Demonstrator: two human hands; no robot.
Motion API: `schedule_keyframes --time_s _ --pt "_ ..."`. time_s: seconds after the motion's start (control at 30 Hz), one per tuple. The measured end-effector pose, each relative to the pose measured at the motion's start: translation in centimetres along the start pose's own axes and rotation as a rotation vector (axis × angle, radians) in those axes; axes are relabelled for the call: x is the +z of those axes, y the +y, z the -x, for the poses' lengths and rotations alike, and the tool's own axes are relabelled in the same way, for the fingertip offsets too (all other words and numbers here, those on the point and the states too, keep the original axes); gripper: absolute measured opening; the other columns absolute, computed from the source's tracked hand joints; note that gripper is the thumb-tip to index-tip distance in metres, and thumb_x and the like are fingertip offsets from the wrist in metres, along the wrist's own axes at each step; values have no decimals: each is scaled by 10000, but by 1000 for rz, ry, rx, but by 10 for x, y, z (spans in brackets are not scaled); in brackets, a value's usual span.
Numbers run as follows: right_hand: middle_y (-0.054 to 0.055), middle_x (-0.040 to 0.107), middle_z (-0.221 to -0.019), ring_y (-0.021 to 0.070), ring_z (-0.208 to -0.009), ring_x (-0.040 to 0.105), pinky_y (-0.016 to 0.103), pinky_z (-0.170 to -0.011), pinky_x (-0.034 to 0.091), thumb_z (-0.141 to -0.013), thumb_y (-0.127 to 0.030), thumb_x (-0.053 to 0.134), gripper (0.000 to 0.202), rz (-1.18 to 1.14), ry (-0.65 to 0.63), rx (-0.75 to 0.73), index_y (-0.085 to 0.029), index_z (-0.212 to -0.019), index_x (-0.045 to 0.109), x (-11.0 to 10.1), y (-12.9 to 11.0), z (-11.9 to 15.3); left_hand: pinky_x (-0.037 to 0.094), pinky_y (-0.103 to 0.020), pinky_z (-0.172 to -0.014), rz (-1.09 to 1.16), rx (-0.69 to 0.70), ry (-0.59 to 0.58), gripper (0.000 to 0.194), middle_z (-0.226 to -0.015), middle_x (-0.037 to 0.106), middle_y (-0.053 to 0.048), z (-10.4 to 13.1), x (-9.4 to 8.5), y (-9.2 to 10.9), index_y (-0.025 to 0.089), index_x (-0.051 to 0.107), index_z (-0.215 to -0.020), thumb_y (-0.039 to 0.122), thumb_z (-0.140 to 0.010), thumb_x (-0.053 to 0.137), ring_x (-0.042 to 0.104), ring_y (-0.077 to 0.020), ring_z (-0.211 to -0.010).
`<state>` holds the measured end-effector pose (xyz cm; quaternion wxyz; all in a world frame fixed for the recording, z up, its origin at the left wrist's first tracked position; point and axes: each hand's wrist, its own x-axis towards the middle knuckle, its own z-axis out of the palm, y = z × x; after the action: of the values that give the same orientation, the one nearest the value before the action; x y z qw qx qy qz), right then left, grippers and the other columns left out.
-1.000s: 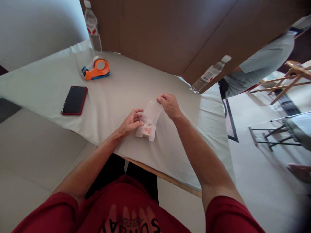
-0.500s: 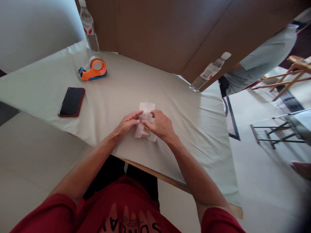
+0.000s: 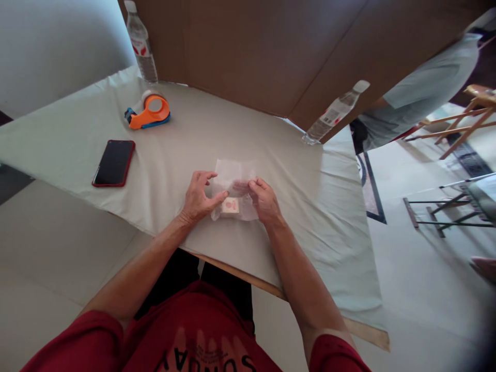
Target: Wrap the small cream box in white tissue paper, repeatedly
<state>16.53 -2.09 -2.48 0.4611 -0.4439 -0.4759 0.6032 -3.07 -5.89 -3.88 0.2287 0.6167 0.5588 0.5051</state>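
Observation:
A small pale box (image 3: 230, 205) with reddish print lies on the cloth, on or within a spread translucent plastic sheet (image 3: 232, 168). My right hand (image 3: 266, 200) pinches the sheet's right side between thumb and fingers, and its fingertips show through the film. On the other side my left hand (image 3: 198, 197) is open, thumb and fingers apart. Its thumb tip rests at the sheet just above the box, while the index finger reaches the sheet's left edge. Whether the film is a bag or a single sheet, I cannot tell.
A phone (image 3: 114, 163) and an orange tape dispenser (image 3: 153, 112) lie on the left of the cloth-covered table (image 3: 287, 155). Water bottles stand at the back left (image 3: 141, 46) and back right (image 3: 335, 113), by a brown cardboard panel (image 3: 248, 51). Another person's sleeve (image 3: 430, 88) shows beyond it.
The sheet has been spread wider around the box, uncovering the print more clearly. My left hand has opened and drawn slightly left; my right hand has turned and now grips the sheet's right side.

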Motion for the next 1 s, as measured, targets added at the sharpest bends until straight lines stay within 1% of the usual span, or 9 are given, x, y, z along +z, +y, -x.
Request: schedule_keyframes --time_s 0.17,0.27,0.37,0.5,0.6,0.7,0.8,0.87,1.0 --pt "75 781 -928 224 -847 738 405 -818 587 -784 -638 668 428 11 -79 -2 -235 -887 569 6 1 5 503 -324 -796 -90 -76 -105 294 -907 638 -36 1 -2 7 191 634 -914 364 -702 742 576 -179 -805" --pt "89 779 -964 216 -846 738 386 -780 586 -813 -639 631 417 41 -7 -18 -239 -879 536 3 2 4 474 -300 -718 -91 -180 -145 97 -715 618 9 -1 -2 7 191 621 -794 275 -747 634 548 -151 -673" --pt "74 761 -913 189 -799 718 323 -701 559 -798 -572 639 358 85 127 -56 -235 -832 522 -6 5 0 454 -288 -688 -57 -227 -90 62 -653 610 19 -3 -3 6 186 615 -736 226 -745 568 534 -136 -623" --pt "-7 654 -679 135 -595 605 267 -580 485 -775 -454 610 240 230 252 -105 -226 -782 535 -20 10 -7 436 -255 -612 177 -379 48 87 -676 639 5 -7 -6 0 183 592 -739 262 -718 561 545 -131 -613" --pt "-62 562 -586 130 -514 527 273 -551 454 -756 -410 589 208 370 308 -126 -223 -838 551 -31 13 -10 415 -238 -545 339 -507 80 155 -627 612 22 -11 -7 -7 188 572 -829 262 -693 563 542 -131 -557" --pt "-70 559 -594 151 -562 541 304 -626 473 -736 -379 613 263 559 377 -173 -217 -939 573 -40 13 -12 414 -239 -532 321 -503 91 262 -565 548 55 -13 -5 -14 191 569 -967 263 -715 571 551 -144 -539" --pt "-29 620 -700 164 -658 582 337 -735 493 -729 -339 619 294 693 470 -258 -202 -988 600 -45 4 -11 403 -239 -535 250 -458 86 324 -550 521 64 -13 -3 -18 181 578 -1067 258 -753 566 547 -143 -533" --pt "8 657 -791 164 -701 598 339 -752 500 -761 -362 603 314 701 418 -305 -188 -1022 621 -45 -5 -8 397 -240 -531 223 -445 81 341 -549 523 62 -13 -4 -18 168 586 -1097 241 -765 554 542 -141 -529" --pt "24 691 -828 168 -743 618 330 -750 504 -807 -455 636 393 753 22 -227 -177 -1081 671 -36 -26 6 392 -237 -526 212 -437 86 351 -556 538 57 -13 -5 -17 163 590 -1115 216 -771 538 523 -132 -523"
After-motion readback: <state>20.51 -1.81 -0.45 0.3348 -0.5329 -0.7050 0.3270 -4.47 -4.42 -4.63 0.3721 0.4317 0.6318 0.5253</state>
